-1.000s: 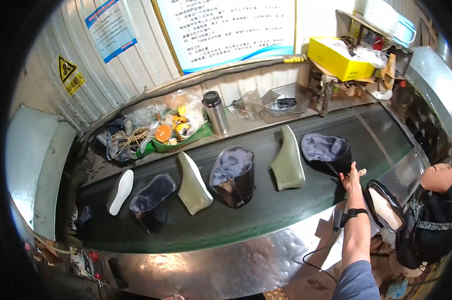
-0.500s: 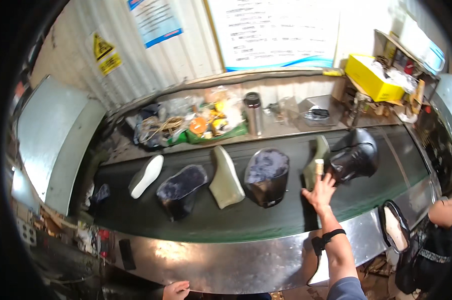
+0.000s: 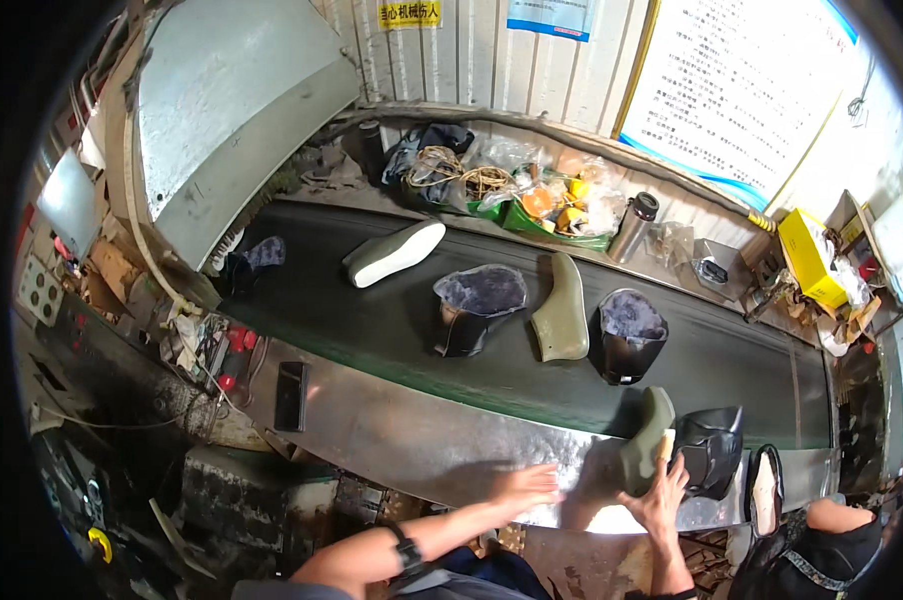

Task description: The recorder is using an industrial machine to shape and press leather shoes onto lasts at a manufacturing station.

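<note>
A ribbed pale wall (image 3: 482, 75) backs the room, with one framed board (image 3: 747, 110), one blue-edged poster (image 3: 552, 18) and one yellow sign (image 3: 410, 14). One grey metal hood (image 3: 247, 100) stands over the left end of the one dark belt (image 3: 362, 330). A shiny metal tabletop (image 3: 392, 440) runs along the belt's near side. At the right, one other person (image 3: 822, 550) shows partly.

Four black boot tops can be counted: two upright on the belt with fluffy grey lining showing, one partly hidden at its far left end, and one black boot top (image 3: 712, 455) near the right hand. One black shoe (image 3: 767, 490) with a pale inside is beside that last one.

There are three green shoe shapes: two on the belt, one with its white sole showing, and one green shoe shape (image 3: 652, 430) at the near edge by the tabletop. The right hand (image 3: 657, 495) has fingers and thumb about its lower end; whether that grip is closed, I cannot tell. The left hand (image 3: 527, 487) is over the tabletop, its grip open and empty.

One steel flask (image 3: 635, 228) stands behind the belt; one flat black object (image 3: 291, 396) lies on the tabletop.
</note>
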`<state>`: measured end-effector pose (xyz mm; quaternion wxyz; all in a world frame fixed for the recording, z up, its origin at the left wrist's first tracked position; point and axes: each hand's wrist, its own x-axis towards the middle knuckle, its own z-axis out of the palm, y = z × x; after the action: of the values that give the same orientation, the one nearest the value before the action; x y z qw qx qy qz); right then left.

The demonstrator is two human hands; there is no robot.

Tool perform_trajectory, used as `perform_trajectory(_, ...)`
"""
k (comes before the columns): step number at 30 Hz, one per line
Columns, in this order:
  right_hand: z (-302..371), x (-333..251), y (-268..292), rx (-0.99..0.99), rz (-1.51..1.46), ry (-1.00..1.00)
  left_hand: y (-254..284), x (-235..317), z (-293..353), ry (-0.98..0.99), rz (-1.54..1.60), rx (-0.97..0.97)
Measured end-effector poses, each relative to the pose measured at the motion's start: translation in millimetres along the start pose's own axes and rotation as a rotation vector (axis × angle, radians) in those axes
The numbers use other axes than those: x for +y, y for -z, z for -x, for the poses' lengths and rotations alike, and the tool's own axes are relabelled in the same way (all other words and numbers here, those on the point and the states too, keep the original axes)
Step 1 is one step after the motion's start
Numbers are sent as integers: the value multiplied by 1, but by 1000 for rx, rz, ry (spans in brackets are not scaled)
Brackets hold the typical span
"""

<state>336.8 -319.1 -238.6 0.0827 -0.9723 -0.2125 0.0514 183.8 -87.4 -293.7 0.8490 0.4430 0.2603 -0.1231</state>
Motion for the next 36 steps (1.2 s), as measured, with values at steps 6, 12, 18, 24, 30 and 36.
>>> perform_trajectory(6, 98, -94, 10, -82, -446, 10, -16, -28, -5, 200, 684, -264)
perform_trajectory(12, 165, -51, 26, 316, -719, -124, 39, -1, 78, 174, 307, 30)
perform_trajectory(18, 140, -7, 35, 93, -1882, -649, 11, -11, 75, 48, 161, 517)
perform_trajectory(24, 143, 1, -40, -146, -2011, -704, -3, -21, 51, -56, -462, 839)
perform_trajectory(30, 169, -30, 6, 15, -1414, -300, 57, 62, 43, 134, 267, 68)
perform_trajectory(36, 205, -94, -32, 127, -397, 611, 96, 70, 24, 163, -48, 193)
